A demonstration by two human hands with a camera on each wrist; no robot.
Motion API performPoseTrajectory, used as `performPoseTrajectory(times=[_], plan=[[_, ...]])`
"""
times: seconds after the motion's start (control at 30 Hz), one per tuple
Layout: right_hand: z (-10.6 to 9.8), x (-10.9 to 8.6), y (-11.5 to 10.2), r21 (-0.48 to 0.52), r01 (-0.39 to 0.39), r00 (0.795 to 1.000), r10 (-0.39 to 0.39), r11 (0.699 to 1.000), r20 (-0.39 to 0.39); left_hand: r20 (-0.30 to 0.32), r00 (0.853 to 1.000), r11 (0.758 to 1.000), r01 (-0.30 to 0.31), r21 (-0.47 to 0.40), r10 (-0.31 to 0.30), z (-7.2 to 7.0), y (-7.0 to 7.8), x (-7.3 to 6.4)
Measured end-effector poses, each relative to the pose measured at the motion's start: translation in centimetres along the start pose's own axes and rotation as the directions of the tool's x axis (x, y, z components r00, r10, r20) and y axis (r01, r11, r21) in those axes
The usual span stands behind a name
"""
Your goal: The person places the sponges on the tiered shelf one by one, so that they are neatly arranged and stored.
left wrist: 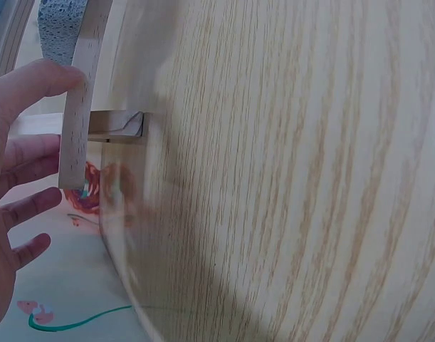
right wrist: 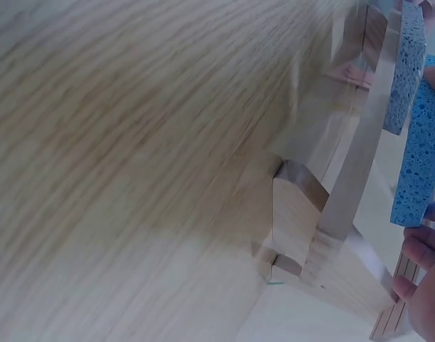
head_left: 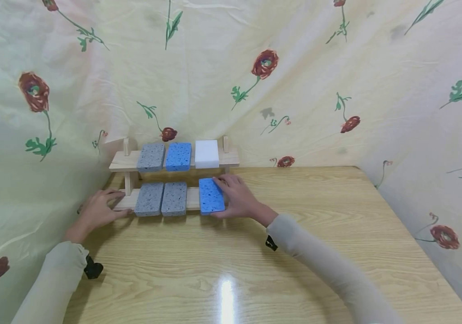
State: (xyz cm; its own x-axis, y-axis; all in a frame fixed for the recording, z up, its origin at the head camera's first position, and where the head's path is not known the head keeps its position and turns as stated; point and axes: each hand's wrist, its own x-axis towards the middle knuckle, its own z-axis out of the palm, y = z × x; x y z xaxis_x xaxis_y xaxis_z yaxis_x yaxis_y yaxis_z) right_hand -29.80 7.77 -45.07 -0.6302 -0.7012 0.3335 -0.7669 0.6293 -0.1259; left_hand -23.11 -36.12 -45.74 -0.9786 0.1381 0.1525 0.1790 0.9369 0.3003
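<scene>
A two-tier wooden rack [head_left: 192,198] stands against the fabric backdrop. My left hand [head_left: 98,209] grips the left end of its lower board, the thumb on the front edge [left wrist: 76,117] and the fingers behind. My right hand [head_left: 239,198] holds a blue speckled sponge [head_left: 211,196] by its right side, between thumb and fingers, over the right part of the lower board. In the right wrist view this blue sponge [right wrist: 421,153] stands apart from the board's front edge. Two grey sponges [head_left: 148,199] lie side by side on the lower board, left of the blue one.
On the upper board [head_left: 123,161] sit a grey sponge [head_left: 151,157], another blue sponge [head_left: 178,156] and a white sponge [head_left: 206,154]. A wood-grain table [head_left: 316,216] spreads in front and to the right. Floral fabric [head_left: 215,67] hangs behind and at both sides.
</scene>
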Motion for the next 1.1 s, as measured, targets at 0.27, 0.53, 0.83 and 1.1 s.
performPoseTrajectory(times=[0.27, 0.53, 0.83, 1.1], plan=[[0.6, 0.6, -0.4, -0.017, 0.006, 1.000, -0.006, 1.000, 0.006, 0.005, 1.000, 1.000, 0.006, -0.004, -0.006, 0.0, 0.1, 0.0], [1.2, 1.0, -0.6, -0.001, -0.020, 0.999, 0.020, 1.000, 0.026, 0.016, 1.000, 1.000, 0.013, -0.007, -0.013, -0.1, 0.1, 0.0], [1.9, 1.3, -0.5, -0.016, -0.027, 0.999, 0.027, 1.000, 0.027, 0.025, 0.999, 0.999, 0.032, -0.011, -0.032, -0.2, 0.3, 0.0], [2.1, 1.5, -0.6, -0.015, -0.036, 0.999, 0.036, 0.999, 0.040, 0.034, 0.999, 0.999, 0.036, 0.002, -0.036, -0.2, 0.3, 0.0]])
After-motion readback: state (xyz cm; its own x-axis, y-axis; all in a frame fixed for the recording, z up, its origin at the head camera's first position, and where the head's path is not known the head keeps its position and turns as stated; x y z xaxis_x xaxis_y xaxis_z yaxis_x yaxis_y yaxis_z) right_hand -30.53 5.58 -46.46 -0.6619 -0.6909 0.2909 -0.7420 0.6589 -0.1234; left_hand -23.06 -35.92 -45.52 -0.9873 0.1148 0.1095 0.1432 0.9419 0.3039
